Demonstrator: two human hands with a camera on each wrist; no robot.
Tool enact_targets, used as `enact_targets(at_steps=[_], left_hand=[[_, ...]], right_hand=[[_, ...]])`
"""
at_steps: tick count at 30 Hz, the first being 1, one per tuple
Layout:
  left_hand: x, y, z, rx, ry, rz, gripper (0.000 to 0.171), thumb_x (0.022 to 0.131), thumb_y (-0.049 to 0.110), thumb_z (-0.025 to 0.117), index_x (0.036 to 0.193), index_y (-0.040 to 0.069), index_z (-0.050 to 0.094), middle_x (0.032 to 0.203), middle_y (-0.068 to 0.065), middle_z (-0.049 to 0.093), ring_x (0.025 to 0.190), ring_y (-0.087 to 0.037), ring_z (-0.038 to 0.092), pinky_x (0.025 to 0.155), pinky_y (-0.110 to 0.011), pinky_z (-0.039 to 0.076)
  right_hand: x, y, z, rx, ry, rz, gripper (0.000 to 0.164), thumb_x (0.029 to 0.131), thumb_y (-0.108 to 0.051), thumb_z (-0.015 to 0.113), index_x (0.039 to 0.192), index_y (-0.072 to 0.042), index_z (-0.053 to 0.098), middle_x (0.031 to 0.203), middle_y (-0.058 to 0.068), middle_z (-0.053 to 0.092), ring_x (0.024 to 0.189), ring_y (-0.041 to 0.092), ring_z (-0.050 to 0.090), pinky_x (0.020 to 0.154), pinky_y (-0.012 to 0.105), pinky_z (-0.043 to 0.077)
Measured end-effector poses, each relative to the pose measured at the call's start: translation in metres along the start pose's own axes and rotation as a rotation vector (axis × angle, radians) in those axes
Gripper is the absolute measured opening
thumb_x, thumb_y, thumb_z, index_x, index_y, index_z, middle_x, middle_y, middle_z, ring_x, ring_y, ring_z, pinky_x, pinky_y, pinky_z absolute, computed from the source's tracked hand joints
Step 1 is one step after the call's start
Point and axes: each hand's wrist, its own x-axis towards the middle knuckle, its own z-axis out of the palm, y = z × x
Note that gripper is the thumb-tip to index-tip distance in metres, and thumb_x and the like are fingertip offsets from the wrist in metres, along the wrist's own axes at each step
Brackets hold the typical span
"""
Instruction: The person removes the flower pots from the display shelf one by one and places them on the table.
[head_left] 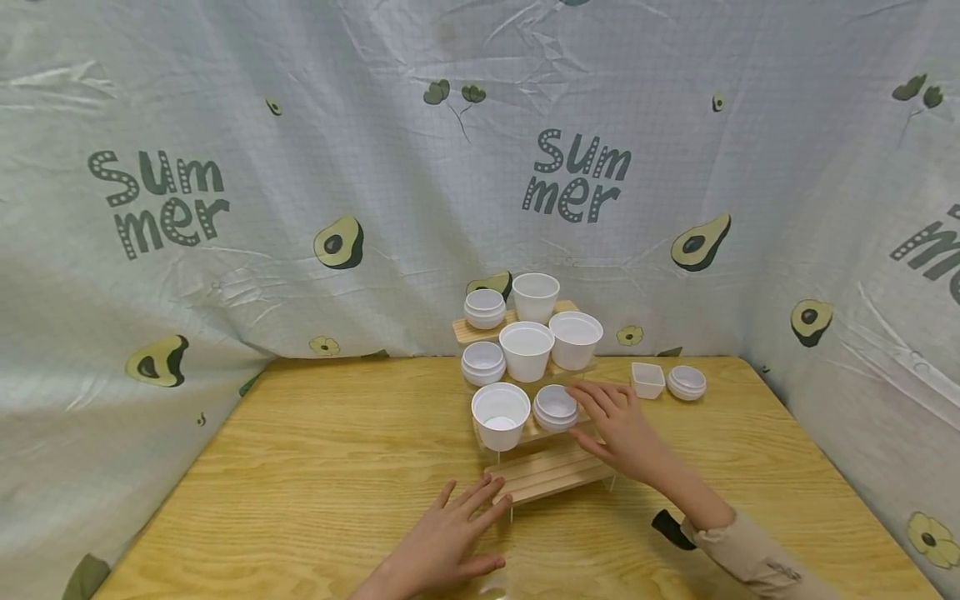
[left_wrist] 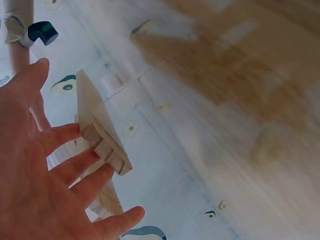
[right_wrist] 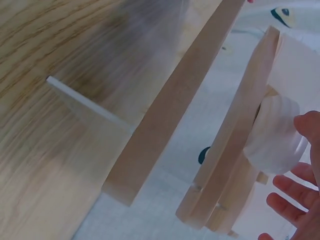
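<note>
A tiered stand has wooden shelves on clear side panels, its lowest shelf [head_left: 555, 473] in front. My left hand [head_left: 448, 537] has its fingers spread, the fingertips at the left end of that shelf. On the shelf above stand a tall white cup [head_left: 501, 433] and a small round white jar [head_left: 556, 410]. My right hand [head_left: 622, 429] is at the right side of this jar, thumb and fingers extended. In the right wrist view the thumb [right_wrist: 309, 124] overlaps the jar [right_wrist: 275, 135], and the other fingers are spread near its base.
More white tall cups [head_left: 527, 354] and small round jars [head_left: 483, 363] fill the upper shelves. On the table [head_left: 337, 450], right of the stand, are a square white cup [head_left: 647, 382] and a round jar [head_left: 686, 383]. A printed curtain [head_left: 420, 192] hangs behind.
</note>
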Motion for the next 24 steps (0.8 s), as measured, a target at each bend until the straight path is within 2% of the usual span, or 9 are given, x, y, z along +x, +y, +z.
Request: enact_targets(at_steps=[3, 7, 11, 14, 18, 24], left_hand=[[0.0, 0.0, 0.001, 0.005, 0.011, 0.001, 0.063, 0.084, 0.053, 0.048, 0.136, 0.019, 0.038, 0.142, -0.004, 0.037, 0.13, -0.02, 0.037, 0.092, -0.052, 0.039], [0.0, 0.0, 0.002, 0.011, 0.015, 0.001, 0.063, 0.084, 0.053, 0.049, 0.135, 0.018, 0.039, 0.141, -0.004, 0.037, 0.13, -0.02, 0.037, 0.093, -0.052, 0.039], [-0.001, 0.0, 0.002, 0.012, 0.019, 0.005, 0.064, 0.083, 0.053, 0.049, 0.135, 0.018, 0.039, 0.142, -0.004, 0.037, 0.13, -0.021, 0.036, 0.092, -0.052, 0.039], [-0.001, 0.0, 0.003, 0.012, 0.024, 0.01, 0.064, 0.083, 0.054, 0.049, 0.136, 0.018, 0.038, 0.142, -0.004, 0.036, 0.13, -0.021, 0.036, 0.092, -0.052, 0.039], [-0.001, 0.0, 0.002, 0.014, 0.021, 0.007, 0.065, 0.083, 0.054, 0.049, 0.136, 0.018, 0.038, 0.142, -0.005, 0.037, 0.13, -0.021, 0.036, 0.092, -0.053, 0.039], [-0.001, 0.002, 0.001, 0.008, 0.004, -0.002, 0.064, 0.083, 0.054, 0.048, 0.136, 0.018, 0.038, 0.142, -0.004, 0.037, 0.13, -0.022, 0.036, 0.093, -0.052, 0.039]], right_hand=[[0.003, -0.002, 0.002, 0.006, 0.0, -0.012, 0.062, 0.091, -0.054, 0.025, 0.124, -0.006, 0.049, 0.122, 0.01, 0.052, 0.108, 0.025, 0.046, 0.082, 0.044, 0.031], [0.006, -0.002, 0.005, -0.003, 0.003, -0.028, 0.059, 0.091, -0.053, 0.032, 0.126, -0.008, 0.047, 0.122, 0.008, 0.051, 0.107, 0.024, 0.047, 0.083, 0.043, 0.031], [0.009, -0.004, 0.007, -0.011, -0.002, -0.031, 0.06, 0.091, -0.054, 0.028, 0.126, -0.009, 0.047, 0.122, 0.007, 0.051, 0.107, 0.024, 0.047, 0.084, 0.043, 0.032], [0.011, -0.006, 0.007, -0.01, -0.013, -0.029, 0.055, 0.089, -0.05, 0.044, 0.126, -0.009, 0.047, 0.121, 0.007, 0.051, 0.107, 0.024, 0.047, 0.084, 0.044, 0.032], [0.014, -0.008, 0.008, -0.023, -0.034, -0.029, 0.06, 0.076, -0.037, 0.066, 0.126, -0.01, 0.047, 0.121, 0.007, 0.051, 0.107, 0.025, 0.047, 0.084, 0.045, 0.032], [0.016, -0.01, 0.01, -0.045, -0.049, -0.041, 0.062, 0.073, -0.036, 0.069, 0.125, -0.008, 0.047, 0.121, 0.008, 0.05, 0.106, 0.026, 0.048, 0.083, 0.045, 0.033]])
